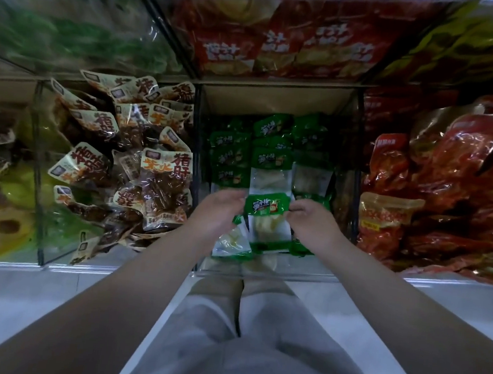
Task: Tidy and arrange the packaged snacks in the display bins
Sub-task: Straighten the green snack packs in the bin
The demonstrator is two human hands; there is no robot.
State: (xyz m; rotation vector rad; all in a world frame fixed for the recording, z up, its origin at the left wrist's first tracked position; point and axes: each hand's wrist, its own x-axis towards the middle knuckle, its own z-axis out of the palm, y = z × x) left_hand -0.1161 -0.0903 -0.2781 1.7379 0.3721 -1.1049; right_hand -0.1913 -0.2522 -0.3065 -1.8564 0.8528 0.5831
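My left hand and right hand each pinch one end of a green packet. I hold it flat over the front of the middle bin, above more green packets. Its white characters are too blurred to read. Brown packs in the bin to the left read 猪肝.

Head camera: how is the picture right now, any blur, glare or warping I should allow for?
Head view: dim overall; the upper-shelf red packets are blurred; the green packet pinched by the left hand and right hand is fairly sharp; glare glints on the red bags at right; the wide lens bows the shelf edge.
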